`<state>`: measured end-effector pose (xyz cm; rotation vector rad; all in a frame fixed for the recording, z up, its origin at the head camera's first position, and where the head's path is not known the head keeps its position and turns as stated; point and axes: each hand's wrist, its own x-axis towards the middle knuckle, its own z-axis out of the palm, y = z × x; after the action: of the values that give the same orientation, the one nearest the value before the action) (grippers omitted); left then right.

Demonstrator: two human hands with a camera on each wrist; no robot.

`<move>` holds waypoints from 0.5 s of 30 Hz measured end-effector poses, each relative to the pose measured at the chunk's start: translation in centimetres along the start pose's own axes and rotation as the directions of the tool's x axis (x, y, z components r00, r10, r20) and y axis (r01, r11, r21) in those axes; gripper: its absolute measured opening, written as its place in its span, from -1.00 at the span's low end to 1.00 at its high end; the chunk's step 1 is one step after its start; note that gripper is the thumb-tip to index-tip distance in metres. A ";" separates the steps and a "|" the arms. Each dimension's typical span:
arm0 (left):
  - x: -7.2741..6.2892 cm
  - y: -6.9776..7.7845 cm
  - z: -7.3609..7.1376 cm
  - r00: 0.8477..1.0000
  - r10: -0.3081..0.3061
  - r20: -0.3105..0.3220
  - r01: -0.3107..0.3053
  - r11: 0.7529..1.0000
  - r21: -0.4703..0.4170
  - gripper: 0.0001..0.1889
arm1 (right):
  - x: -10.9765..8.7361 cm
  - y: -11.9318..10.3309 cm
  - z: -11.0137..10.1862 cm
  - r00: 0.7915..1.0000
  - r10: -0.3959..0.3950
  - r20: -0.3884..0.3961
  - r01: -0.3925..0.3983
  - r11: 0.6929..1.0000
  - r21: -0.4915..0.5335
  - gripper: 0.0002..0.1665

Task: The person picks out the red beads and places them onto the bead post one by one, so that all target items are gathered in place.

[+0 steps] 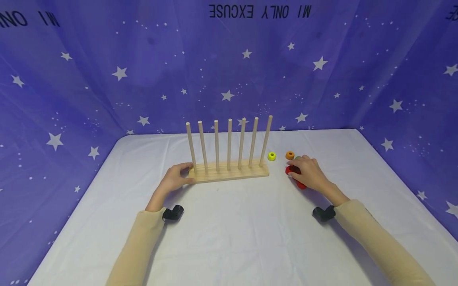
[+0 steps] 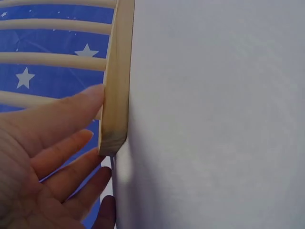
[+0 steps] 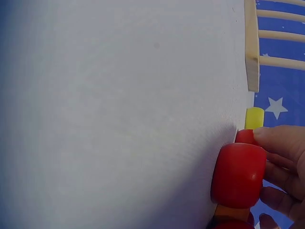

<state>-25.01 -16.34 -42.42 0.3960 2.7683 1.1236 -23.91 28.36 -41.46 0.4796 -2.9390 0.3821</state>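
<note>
A wooden rack (image 1: 229, 174) with a row of several upright pegs stands on the table. At its left end my left hand (image 1: 174, 177) holds the base, thumb at the front edge and fingers behind; in the left wrist view the thumb (image 2: 71, 114) touches the wood. Right of the rack, my right hand (image 1: 309, 171) pinches a small red bead (image 1: 288, 170) between thumb and fingers. Another red bead (image 1: 302, 185) lies under that hand, large and close in the right wrist view. A green bead (image 1: 297, 158) is partly covered by the fingers.
A yellow bead (image 1: 272, 156) and an orange bead (image 1: 290, 155) lie behind the right hand, near the rack's right end. White cloth covers the table (image 1: 229, 238). A blue curtain (image 1: 229, 71) with stars hangs along the back and sides.
</note>
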 end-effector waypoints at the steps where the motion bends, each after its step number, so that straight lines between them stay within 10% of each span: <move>1: 0.0 -0.1 0.1 1.000 -0.001 -0.002 0.001 1.000 -0.007 -0.34 | 0.0 0.0 0.0 1.000 0.001 0.004 -0.001 1.000 -0.002 -0.55; 15: 0.0 -1.3 0.6 1.000 0.031 -0.004 -0.031 0.992 -0.122 -0.31 | 0.5 -0.2 -0.2 0.998 0.000 0.060 0.000 1.000 0.008 -0.61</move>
<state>-25.12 -16.86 -43.80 0.4252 2.6861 1.2936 -24.30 28.11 -41.17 0.5006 -2.9969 0.3858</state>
